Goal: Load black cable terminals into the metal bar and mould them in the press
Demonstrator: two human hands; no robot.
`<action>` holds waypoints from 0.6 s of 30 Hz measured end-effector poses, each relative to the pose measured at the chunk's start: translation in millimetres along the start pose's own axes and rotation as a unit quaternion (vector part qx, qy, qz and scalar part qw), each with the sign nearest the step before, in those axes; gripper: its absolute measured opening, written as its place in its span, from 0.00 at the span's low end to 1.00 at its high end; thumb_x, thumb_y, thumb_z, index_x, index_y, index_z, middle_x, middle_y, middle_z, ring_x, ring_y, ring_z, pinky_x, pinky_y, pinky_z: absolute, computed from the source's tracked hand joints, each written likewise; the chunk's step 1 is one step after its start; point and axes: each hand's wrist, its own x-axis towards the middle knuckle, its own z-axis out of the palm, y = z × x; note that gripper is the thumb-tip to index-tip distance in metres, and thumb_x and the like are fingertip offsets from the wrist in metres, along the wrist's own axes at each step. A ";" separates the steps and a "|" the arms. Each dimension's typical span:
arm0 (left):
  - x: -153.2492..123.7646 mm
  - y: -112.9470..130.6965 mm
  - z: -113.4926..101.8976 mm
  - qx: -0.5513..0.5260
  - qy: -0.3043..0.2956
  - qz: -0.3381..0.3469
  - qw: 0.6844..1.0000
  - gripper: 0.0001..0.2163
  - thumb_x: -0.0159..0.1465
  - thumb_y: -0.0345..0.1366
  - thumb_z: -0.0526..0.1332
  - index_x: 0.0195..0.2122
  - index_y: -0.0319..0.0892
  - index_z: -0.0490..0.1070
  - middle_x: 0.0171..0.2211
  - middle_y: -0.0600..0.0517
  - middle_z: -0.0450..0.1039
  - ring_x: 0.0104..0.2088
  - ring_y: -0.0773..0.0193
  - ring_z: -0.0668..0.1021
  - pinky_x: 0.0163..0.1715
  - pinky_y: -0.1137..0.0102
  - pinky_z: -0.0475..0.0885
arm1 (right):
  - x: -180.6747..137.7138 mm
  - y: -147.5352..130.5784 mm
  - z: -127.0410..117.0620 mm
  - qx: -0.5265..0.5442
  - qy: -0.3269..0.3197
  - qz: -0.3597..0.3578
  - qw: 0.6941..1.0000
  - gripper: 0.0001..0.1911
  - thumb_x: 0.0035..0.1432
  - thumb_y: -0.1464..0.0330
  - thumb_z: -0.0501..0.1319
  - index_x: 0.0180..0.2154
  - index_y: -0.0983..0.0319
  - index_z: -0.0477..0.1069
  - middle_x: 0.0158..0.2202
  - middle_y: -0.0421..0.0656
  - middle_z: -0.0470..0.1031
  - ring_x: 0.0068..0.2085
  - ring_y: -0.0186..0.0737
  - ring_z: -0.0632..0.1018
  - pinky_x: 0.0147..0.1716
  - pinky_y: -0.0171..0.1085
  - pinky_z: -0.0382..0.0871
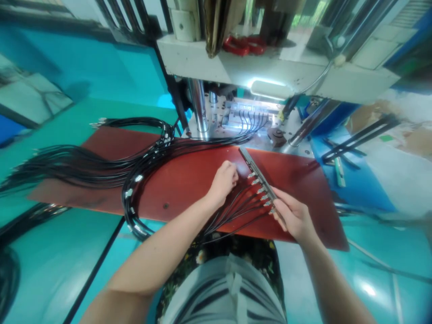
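Observation:
My right hand point(294, 212) grips the lower end of a narrow dark metal bar point(249, 160), tilted over the red-brown board. Several small silvery connectors point(260, 191) sit in a row along the bar's left side, with thin black cables point(232, 215) running from them down toward my lap. Just left of the bar, my left hand point(223, 181) is closed with its fingers curled inward. Whatever those fingers may hold is hidden.
A press with steel posts point(199, 105) stands ahead, a metal mould point(248, 118) with black cables on its bed. A cable bundle point(130, 191) loops over the board point(189, 191) at left. Red-handled scissors point(243, 46) lie above; a cutter point(339, 172) is at right.

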 end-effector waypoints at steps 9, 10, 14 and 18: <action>7.0 1.5 -10.0 0.036 -0.074 -0.055 0.995 0.15 0.45 0.44 0.64 0.19 0.38 0.63 0.13 0.59 0.57 0.12 0.78 0.56 0.11 0.78 0.45 | 1.5 3.0 -7.1 -0.008 -0.056 0.018 0.998 0.26 0.57 0.58 0.53 0.53 0.65 0.62 0.15 0.35 0.64 0.13 0.27 0.62 0.10 0.28 0.55; 8.3 1.3 -11.2 0.035 -0.082 -0.060 0.994 0.15 0.45 0.44 0.65 0.19 0.38 0.63 0.13 0.59 0.57 0.12 0.78 0.56 0.10 0.78 0.45 | 1.7 3.8 -7.5 -0.006 -0.061 0.020 0.998 0.26 0.57 0.58 0.53 0.53 0.65 0.62 0.16 0.35 0.64 0.13 0.27 0.62 0.11 0.28 0.55; 11.8 0.3 -13.4 0.025 -0.102 -0.061 0.993 0.15 0.46 0.44 0.65 0.18 0.38 0.64 0.12 0.59 0.57 0.11 0.78 0.56 0.10 0.78 0.45 | 1.4 4.7 -6.0 0.006 -0.039 0.026 0.999 0.25 0.56 0.58 0.54 0.52 0.65 0.63 0.15 0.35 0.63 0.13 0.27 0.62 0.10 0.27 0.54; 12.6 0.9 -12.9 0.016 -0.114 -0.064 0.991 0.15 0.47 0.43 0.64 0.17 0.38 0.62 0.12 0.59 0.57 0.11 0.78 0.56 0.10 0.78 0.45 | 2.0 6.2 -4.7 0.002 -0.031 0.016 0.999 0.25 0.55 0.57 0.54 0.51 0.65 0.65 0.15 0.35 0.63 0.12 0.27 0.61 0.10 0.28 0.55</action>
